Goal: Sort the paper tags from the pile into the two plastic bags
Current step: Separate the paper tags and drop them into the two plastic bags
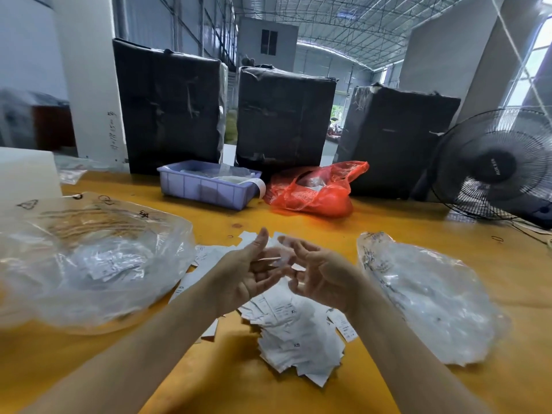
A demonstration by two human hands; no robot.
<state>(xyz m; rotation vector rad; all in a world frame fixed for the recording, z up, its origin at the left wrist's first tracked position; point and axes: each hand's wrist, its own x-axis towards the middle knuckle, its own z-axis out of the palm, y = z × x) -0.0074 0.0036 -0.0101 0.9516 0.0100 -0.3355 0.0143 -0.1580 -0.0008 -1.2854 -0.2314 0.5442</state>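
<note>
Tags (294, 333) lie piled between two bags; my left hand (251, 271) is spread flat, my right hand (316, 271) pinches one tag (282, 258).

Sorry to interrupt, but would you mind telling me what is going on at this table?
A person is sorting paper tags. Both hands, left hand and right hand, are raised over the pile on the table, with a tag between them; the grip is blurred. A clear bag lies on the left, already holding tags, and another bag lies on the right.

one head-worn view looks forward and down, close over the table (388, 222).
</note>
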